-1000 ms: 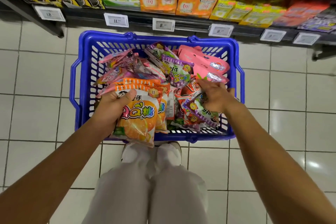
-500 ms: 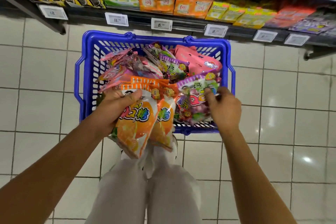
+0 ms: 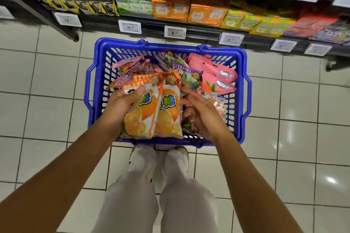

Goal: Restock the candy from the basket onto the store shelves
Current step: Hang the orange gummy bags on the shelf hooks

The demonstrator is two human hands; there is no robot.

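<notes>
The left hand is closing its grip around the upper edges of two orange candy bags, thumb lying across the front of the nearer one, both bags hanging over the near side of the blue basket that is sitting on the tiled floor. Those bags are looking light, soft and crinkly, with glossy film likely to be slipping under a loose hold, so pinching at the flat sealed top strip seems the surest place. To their right, the right hand is reaching into the pile with fingers spread and partly curled among red-and-white packets; whether it is actually gripping one I cannot tell. Further right, pink bags are lying against the basket's far corner. Beyond the basket, the shelves are standing stocked, with price tags along the front edge
</notes>
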